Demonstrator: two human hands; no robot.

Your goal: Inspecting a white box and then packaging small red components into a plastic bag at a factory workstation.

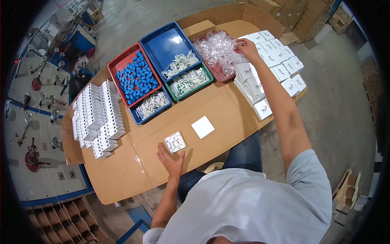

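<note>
My left hand [171,162] is open on the cardboard, its thumb and fingers spread at the near edge of a small square white box [175,142]. White parts lie inside that box; whether the fingers touch it I cannot tell. To its right lies a flat square white plate [202,127]. My right arm stretches far to the right, and my right hand [246,49] is over the edge of a red tray [226,78] heaped with clear plastic pieces [219,49]. Its fingers are bent together at the pieces, and what they pinch is hidden.
Left of the trays stand stacked white switch-like units [97,118]. A red tray [120,64] holds blue parts; blue trays [156,38] and a green tray [208,74] hold small white pieces. White boxes [280,61] are stacked at right. Cardboard walls [227,16] edge the far side.
</note>
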